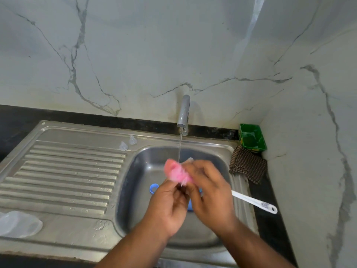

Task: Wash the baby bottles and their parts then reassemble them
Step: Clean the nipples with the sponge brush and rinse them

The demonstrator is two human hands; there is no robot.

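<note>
Both hands are over the steel sink basin [135, 171], under a thin stream from the tap [184, 113]. My right hand [210, 194] is curled round a bottle brush with a blurred pink head [174, 171]; its white handle [255, 201] sticks out to the right over the sink rim. My left hand [169, 207] pinches at the lower edge of the pink head. A small clear piece [190, 159] shows at my right fingertips; what it is I cannot tell. A blue ring [154, 188] lies in the basin, and another blue part [190, 206] shows between my hands.
Two clear teats [127, 143] stand at the back of the ribbed drainboard [67, 176]. Clear bottle bodies [19, 223] lie at its front left. On the black counter to the right are a green tub [252, 138] and a checked cloth [248, 165], close to the marble side wall.
</note>
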